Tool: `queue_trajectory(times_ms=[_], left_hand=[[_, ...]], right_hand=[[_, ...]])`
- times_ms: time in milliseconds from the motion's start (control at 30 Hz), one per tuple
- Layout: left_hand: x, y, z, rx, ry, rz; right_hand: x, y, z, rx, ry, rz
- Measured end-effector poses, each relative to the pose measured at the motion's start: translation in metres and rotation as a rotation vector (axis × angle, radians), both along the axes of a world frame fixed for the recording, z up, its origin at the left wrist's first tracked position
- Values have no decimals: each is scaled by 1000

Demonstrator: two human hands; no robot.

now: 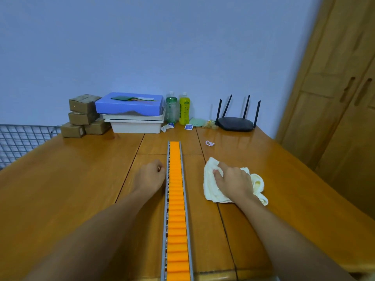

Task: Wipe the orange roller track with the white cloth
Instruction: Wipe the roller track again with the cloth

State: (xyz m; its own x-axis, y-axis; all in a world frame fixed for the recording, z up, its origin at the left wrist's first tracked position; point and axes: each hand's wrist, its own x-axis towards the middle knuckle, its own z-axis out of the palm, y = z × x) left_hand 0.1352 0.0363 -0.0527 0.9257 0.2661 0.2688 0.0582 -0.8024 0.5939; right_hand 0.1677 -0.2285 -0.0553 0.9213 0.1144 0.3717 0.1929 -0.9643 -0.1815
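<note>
The orange roller track [176, 201] lies lengthwise down the middle of the wooden surface [67, 179], running straight away from the person between the two forearms. The left hand [150, 176] rests on the surface against the track's grey metal side rail, its fingers [160, 167] curled into a loose fist that grasps nothing. On the other side of the track, a little apart from it, the right hand [233, 180] presses down on the white cloth [213, 189], fingers [218, 172] bunched into the fabric and gripping a fold of it. The cloth lies crumpled on the surface, spreading out past the fingers toward the track on one side and trailing behind the wrist on the other; it does not touch the rollers. Well beyond the fingertips, along the far wall, stand cardboard boxes [83, 115], a blue box [129, 103] on white trays [136, 123], two bottles [178, 107] and a black router [236, 122].
</note>
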Motion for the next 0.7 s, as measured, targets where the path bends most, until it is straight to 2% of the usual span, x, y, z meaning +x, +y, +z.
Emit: queue_trajectory(times_ms=[433,533,700], left_hand=[[81,18,-24,-96,1,-81],[85,19,-28,-136,-13,-61],[90,22,-33,-93,-44,-42]], right_hand=[[126,79,58,260,-91,136],[149,108,64,234,-56,165],[167,152,54,121,-36,222]])
